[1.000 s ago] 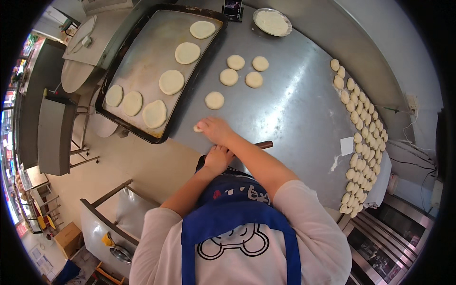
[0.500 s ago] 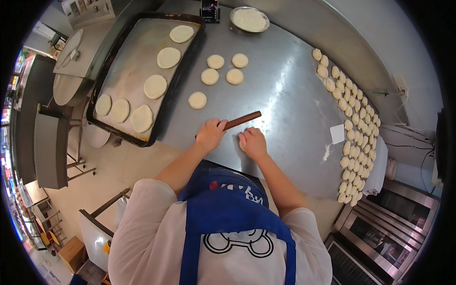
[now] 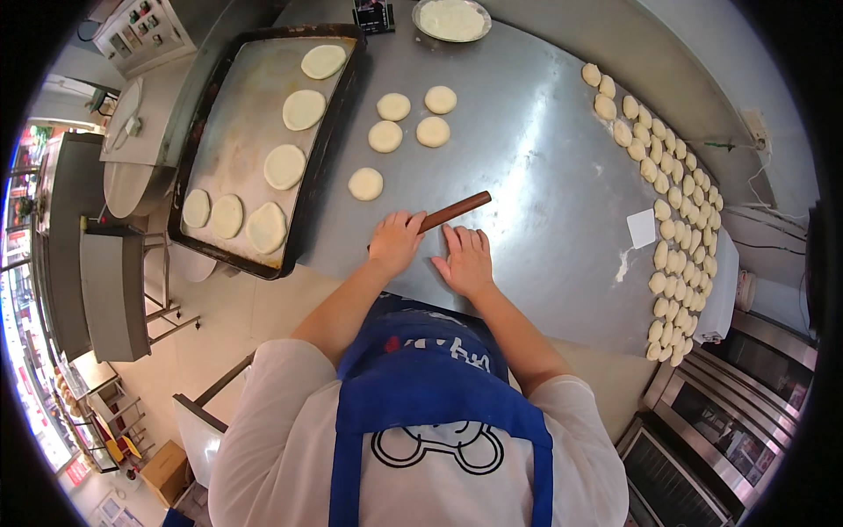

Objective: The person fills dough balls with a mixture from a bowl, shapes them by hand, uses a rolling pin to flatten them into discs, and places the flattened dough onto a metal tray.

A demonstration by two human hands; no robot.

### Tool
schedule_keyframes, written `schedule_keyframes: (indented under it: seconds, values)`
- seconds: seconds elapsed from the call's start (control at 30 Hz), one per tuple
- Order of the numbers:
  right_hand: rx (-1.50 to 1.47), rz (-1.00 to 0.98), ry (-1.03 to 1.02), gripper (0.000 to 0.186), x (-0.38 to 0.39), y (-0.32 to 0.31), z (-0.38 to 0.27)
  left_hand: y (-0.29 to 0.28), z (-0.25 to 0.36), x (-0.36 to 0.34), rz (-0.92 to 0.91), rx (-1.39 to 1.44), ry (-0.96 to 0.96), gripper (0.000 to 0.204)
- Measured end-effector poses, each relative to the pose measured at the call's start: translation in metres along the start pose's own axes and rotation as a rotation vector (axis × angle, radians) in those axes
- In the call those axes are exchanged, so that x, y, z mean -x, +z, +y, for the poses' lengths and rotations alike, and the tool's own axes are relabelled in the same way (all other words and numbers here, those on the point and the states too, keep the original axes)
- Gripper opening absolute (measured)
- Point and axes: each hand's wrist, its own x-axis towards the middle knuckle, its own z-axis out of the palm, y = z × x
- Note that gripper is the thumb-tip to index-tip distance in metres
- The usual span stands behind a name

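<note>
My left hand (image 3: 397,242) is closed round the near end of a brown wooden rolling pin (image 3: 458,210), whose far end points to the right and away from me. Beside it, my right hand (image 3: 465,263) lies palm down at the table's near edge with its fingers spread. Whether anything is under that palm is hidden. Five or so is too many to count exactly, so several flattened dough rounds (image 3: 365,184) rest on the steel table (image 3: 527,237) beyond my left hand.
A dark-rimmed baking tray (image 3: 294,233) at the left bears several wider, flatter dough discs (image 3: 285,167). A bowl of flour (image 3: 452,19) stands at the far edge. Rows of small dough pieces (image 3: 672,237) line the right side, with a white scraper-like square (image 3: 641,228) beside them.
My right hand has gone from curled fingers to spread ones, lying flat. The rolling pin has shifted slightly in my left hand's hold. The whole view has tilted a little.
</note>
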Motion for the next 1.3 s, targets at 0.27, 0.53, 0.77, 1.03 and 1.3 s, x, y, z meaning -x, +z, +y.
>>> schedule_keyframes:
  seconds: [0.27, 0.53, 0.77, 1.03, 1.3]
  values:
    - [-0.014, 0.022, 0.128, 0.074, -0.013, 0.024, 0.013, 0.013, -0.007, 0.01, 0.057, 0.052, -0.109, 0.054]
    - [0.042, -0.008, 0.155, 0.079, -0.03, 0.021, 0.005, 0.004, -0.008, 0.027, 0.08, 0.092, -0.147, 0.054]
    - [0.063, 0.02, 0.179, 0.082, -0.035, 0.031, 0.004, 0.009, -0.01, 0.033, 0.113, 0.099, -0.174, 0.057]
    - [-0.072, 0.205, 0.008, 0.067, -0.019, 0.012, 0.02, -0.002, 0.017, 0.021, 0.064, 0.174, -0.024, 0.055]
    - [0.077, 0.228, 0.395, 0.026, 0.06, 0.003, 0.051, 0.001, 0.053, 0.009, -0.035, -0.188, 0.294, 0.072]
